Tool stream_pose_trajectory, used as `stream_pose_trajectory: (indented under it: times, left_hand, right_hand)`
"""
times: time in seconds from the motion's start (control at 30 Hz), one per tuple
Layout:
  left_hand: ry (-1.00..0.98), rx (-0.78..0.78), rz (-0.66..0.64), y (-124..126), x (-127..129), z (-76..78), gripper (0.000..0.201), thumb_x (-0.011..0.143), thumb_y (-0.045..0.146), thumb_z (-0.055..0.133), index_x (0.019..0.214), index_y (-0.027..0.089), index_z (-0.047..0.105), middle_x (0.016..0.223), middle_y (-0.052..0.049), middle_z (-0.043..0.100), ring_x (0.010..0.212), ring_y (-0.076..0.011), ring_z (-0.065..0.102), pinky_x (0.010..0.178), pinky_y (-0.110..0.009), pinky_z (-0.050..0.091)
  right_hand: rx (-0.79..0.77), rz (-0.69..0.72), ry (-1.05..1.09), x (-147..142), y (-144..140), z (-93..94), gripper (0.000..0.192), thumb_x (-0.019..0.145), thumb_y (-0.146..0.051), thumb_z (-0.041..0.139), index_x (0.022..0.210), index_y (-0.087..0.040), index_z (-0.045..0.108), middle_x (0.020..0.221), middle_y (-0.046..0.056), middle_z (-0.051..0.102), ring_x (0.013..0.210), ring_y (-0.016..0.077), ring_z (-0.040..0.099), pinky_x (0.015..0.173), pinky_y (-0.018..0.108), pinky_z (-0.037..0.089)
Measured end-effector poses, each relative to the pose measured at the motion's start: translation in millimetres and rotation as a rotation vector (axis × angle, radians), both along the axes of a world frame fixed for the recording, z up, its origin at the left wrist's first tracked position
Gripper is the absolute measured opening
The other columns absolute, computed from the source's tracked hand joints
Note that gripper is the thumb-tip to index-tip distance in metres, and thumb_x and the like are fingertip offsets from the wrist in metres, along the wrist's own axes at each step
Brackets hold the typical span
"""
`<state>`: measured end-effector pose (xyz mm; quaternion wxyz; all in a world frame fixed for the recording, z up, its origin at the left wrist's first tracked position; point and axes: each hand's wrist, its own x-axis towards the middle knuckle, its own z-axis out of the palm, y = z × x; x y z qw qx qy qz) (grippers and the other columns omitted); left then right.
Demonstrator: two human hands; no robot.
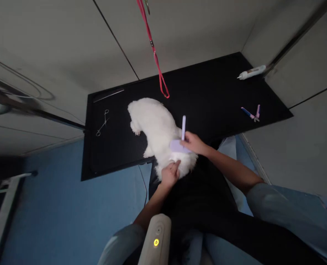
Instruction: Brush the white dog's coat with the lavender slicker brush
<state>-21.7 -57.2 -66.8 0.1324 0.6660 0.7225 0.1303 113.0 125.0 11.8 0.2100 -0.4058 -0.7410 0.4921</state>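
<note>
A fluffy white dog [155, 123] stands on the black table, its near end leaning over the front edge towards my body. Its face does not show. My right hand [195, 142] grips a lilac slicker brush [177, 146], whose broad head lies against the coat and whose handle points away from me. Just below the brush, my left hand [170, 175] presses into the fur with curled fingers, the index stretched further forward, holding the coat there. Between brush and left hand, the fur is parted and looks faintly pink.
On the black table [204, 95] lie a metal comb [108, 95], open scissors [103, 122], pink-and-blue nail clippers [253, 115] and a white bottle [252, 72]. A red loop leash [156, 59] hangs above the dog. A pale device with a yellow light [155, 241] is close to me.
</note>
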Motion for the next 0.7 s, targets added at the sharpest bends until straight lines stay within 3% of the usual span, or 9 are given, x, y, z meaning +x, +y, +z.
stream_pose_trajectory:
  times: [0.07, 0.1, 0.23, 0.27, 0.37, 0.4, 0.53, 0.63, 0.7]
  left_hand:
    - [0.014, -0.063, 0.013, -3.9, 6.1, -2.7, 0.034, 0.081, 0.012, 0.051, 0.105, 0.019, 0.073, 0.086, -0.008, 0.070, 0.081, -0.0211, 0.065, 0.069, -0.028, 0.050]
    - [0.017, -0.089, 0.022, -5.0, 9.5, -2.6, 0.031, 0.080, 0.012, 0.051, 0.100, 0.019, 0.074, 0.086, -0.008, 0.070, 0.082, -0.0217, 0.066, 0.069, -0.029, 0.049]
    - [-0.004, -0.105, 0.060, -2.8, 20.5, 1.4, 0.033, 0.080, 0.011, 0.051, 0.101, 0.018, 0.075, 0.086, -0.009, 0.072, 0.080, -0.0231, 0.065, 0.068, -0.030, 0.049]
    - [-0.015, -0.090, 0.072, -1.3, 22.5, 2.8, 0.036, 0.080, 0.010, 0.051, 0.106, 0.018, 0.074, 0.087, -0.009, 0.072, 0.080, -0.0232, 0.065, 0.068, -0.030, 0.048]
    - [-0.040, -0.070, 0.105, 3.4, 27.5, 7.9, 0.038, 0.081, 0.011, 0.051, 0.111, 0.017, 0.073, 0.086, -0.009, 0.071, 0.081, -0.0238, 0.065, 0.067, -0.030, 0.047]
    - [-0.046, -0.077, 0.113, 4.9, 29.2, 9.7, 0.036, 0.081, 0.011, 0.051, 0.108, 0.016, 0.073, 0.084, -0.009, 0.070, 0.081, -0.0241, 0.065, 0.066, -0.030, 0.047]
    - [-0.084, -0.076, 0.151, 11.2, 37.2, 15.6, 0.035, 0.081, 0.010, 0.052, 0.109, 0.016, 0.073, 0.085, -0.009, 0.070, 0.079, -0.0248, 0.066, 0.068, -0.032, 0.048]
    - [-0.102, -0.043, 0.186, 15.0, 43.6, 18.5, 0.038, 0.082, 0.009, 0.053, 0.114, 0.016, 0.071, 0.087, -0.010, 0.070, 0.083, -0.0243, 0.067, 0.069, -0.032, 0.049]
    - [-0.111, -0.050, 0.198, 16.4, 47.1, 20.5, 0.031, 0.083, 0.010, 0.052, 0.104, 0.016, 0.073, 0.085, -0.010, 0.069, 0.083, -0.0241, 0.067, 0.069, -0.031, 0.049]
  right_hand:
    - [0.122, -0.162, -0.001, -2.7, 3.1, 6.2, 0.017, 0.082, -0.032, 0.061, 0.093, -0.020, 0.057, 0.087, 0.004, 0.066, 0.080, 0.0184, 0.062, 0.074, 0.031, 0.050]
    - [0.161, -0.142, 0.004, -4.4, 4.2, 9.6, 0.019, 0.083, -0.032, 0.061, 0.096, -0.020, 0.057, 0.090, 0.004, 0.066, 0.081, 0.0186, 0.062, 0.075, 0.031, 0.050]
    - [0.119, 0.370, -0.132, -15.2, 6.2, 21.5, 0.017, 0.078, -0.031, 0.067, 0.087, -0.020, 0.057, 0.082, 0.002, 0.065, 0.072, 0.0172, 0.060, 0.068, 0.028, 0.048]
    - [0.142, 0.374, -0.178, -18.1, 6.8, 23.8, 0.016, 0.079, -0.031, 0.066, 0.086, -0.019, 0.057, 0.083, 0.003, 0.065, 0.073, 0.0175, 0.060, 0.069, 0.029, 0.048]
    - [0.312, 0.165, -0.202, -23.7, 7.0, 29.0, 0.017, 0.085, -0.031, 0.060, 0.094, -0.018, 0.056, 0.094, 0.007, 0.064, 0.083, 0.0196, 0.061, 0.076, 0.031, 0.048]
    - [0.340, 0.177, -0.193, -24.4, 6.2, 29.9, 0.018, 0.084, -0.032, 0.061, 0.095, -0.018, 0.056, 0.095, 0.007, 0.064, 0.085, 0.0198, 0.061, 0.076, 0.031, 0.048]
    - [0.262, 0.485, -0.262, -24.6, 7.1, 30.2, 0.018, 0.079, -0.031, 0.066, 0.086, -0.020, 0.054, 0.082, 0.002, 0.061, 0.073, 0.0173, 0.059, 0.069, 0.029, 0.047]
    - [0.371, 0.251, -0.223, -23.5, 14.8, 32.0, 0.015, 0.083, -0.031, 0.061, 0.089, -0.020, 0.054, 0.089, 0.005, 0.061, 0.080, 0.0193, 0.060, 0.075, 0.032, 0.048]
    - [0.462, 0.160, -0.135, -22.1, 17.7, 34.1, 0.018, 0.084, -0.031, 0.060, 0.096, -0.020, 0.054, 0.097, 0.007, 0.061, 0.088, 0.0207, 0.060, 0.079, 0.034, 0.048]
